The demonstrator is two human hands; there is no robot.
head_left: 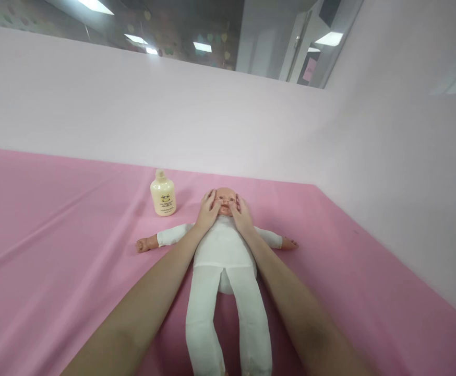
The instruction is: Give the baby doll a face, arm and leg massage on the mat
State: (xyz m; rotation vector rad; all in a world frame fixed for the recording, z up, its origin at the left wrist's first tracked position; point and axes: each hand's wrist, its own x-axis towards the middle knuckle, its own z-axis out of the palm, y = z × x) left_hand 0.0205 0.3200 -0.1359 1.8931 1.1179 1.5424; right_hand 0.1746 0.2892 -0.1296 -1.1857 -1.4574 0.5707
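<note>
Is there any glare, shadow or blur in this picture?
In the head view, bright light panels glare in the glass pane; the same view has soft shade on the pink cloth between the legs of the doll; the head view also shows fine print on the bottle too soft to read, and darkened right-hand corners.

Soft, fairly even light filled the room as I watched; bright panels (pixel 202 47) glared at the window (pixel 196 21) between eleven and one o'clock, shadow dimmed the pink cloth (pixel 228 334) at six.
</note>
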